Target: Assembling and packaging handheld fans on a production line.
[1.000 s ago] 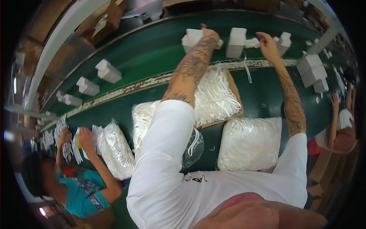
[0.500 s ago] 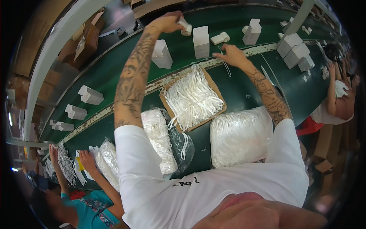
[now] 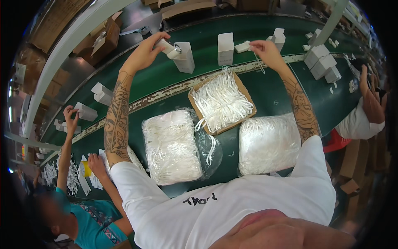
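My left hand (image 3: 145,53) is closed on a small white handheld device (image 3: 169,50) with a dark ring at its round end. That end is beside an open upright white box (image 3: 184,58) on the green belt. My right hand (image 3: 267,53) pinches a thin white cord loop (image 3: 260,64), which hangs below its fingers. Its fingertips are close to a second white device (image 3: 241,47) lying on the belt; whether they touch it I cannot tell. Below my hands, a cardboard tray (image 3: 250,97) holds a heap of white wrist straps (image 3: 222,99).
Two clear plastic bags of white straps, the left (image 3: 172,147) and the right (image 3: 269,143), lie near me. More white boxes (image 3: 226,49) stand along the belt. A co-worker's hand (image 3: 71,118) touches a box at left. A metal post (image 3: 331,23) rises at right.
My left hand has moved left and nearer with the device, down beside a box. The right hand has moved right and up, with the cord. A co-worker's hand has reached a box at left.
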